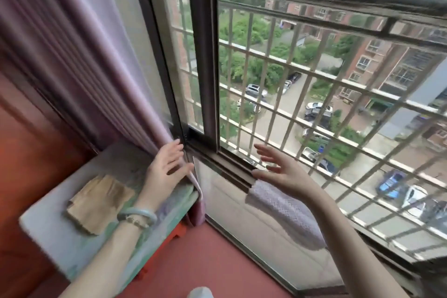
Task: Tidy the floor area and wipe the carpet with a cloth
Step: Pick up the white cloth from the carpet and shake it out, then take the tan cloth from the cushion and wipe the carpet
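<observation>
The lilac cloth (285, 213) has its top end hidden under the thumb of the right hand (283, 169). Well below those fingers, a white rounded thing (200, 292) is cut off by the bottom edge and cannot be identified. Left of the fingers of the left hand (167, 164), a tan folded piece (101, 201) is blurred.

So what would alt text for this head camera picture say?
A person's left hand touches a purple curtain beside a window, while the open right hand is above a lilac cloth draped at its lower frame. Beyond metal bars, parked cars lie far below.
</observation>
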`<action>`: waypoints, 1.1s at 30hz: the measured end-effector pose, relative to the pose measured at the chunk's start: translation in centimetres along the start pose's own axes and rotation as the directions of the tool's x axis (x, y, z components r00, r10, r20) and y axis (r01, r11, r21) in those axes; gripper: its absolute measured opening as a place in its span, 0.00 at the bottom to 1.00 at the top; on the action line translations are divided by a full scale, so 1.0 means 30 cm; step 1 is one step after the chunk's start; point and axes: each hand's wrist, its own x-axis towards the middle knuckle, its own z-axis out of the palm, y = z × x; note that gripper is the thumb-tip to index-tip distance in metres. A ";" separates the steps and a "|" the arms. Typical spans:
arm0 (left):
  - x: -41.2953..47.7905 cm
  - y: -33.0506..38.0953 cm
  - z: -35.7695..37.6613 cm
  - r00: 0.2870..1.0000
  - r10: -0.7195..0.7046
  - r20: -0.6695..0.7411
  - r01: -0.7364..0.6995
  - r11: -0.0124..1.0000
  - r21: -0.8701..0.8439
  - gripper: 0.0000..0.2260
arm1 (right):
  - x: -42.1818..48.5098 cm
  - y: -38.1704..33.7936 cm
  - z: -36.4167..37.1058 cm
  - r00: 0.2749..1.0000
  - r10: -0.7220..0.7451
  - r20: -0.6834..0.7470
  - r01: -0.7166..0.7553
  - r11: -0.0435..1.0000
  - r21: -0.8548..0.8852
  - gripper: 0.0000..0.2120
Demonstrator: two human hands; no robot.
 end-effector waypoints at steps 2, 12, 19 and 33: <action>-0.055 0.002 -0.090 0.995 0.031 -0.098 -0.036 0.998 -0.045 0.28 | 0.035 -0.054 0.072 0.998 -0.061 0.009 0.060 0.992 0.107 0.30; -0.358 -0.057 -0.530 0.960 0.019 -0.280 -0.024 1.000 -0.016 0.42 | 0.121 -0.304 0.527 0.961 -0.227 0.158 0.175 0.941 0.289 0.38; -0.522 -0.130 -0.891 0.965 0.012 -0.261 -0.013 1.000 -0.001 0.45 | 0.106 -0.491 0.887 0.954 -0.254 0.161 0.189 0.922 0.337 0.38; -0.582 -0.302 -1.384 0.992 -0.049 -0.118 0.060 0.994 0.091 0.45 | 0.117 -0.663 1.401 0.988 -0.147 0.047 0.122 0.930 0.348 0.32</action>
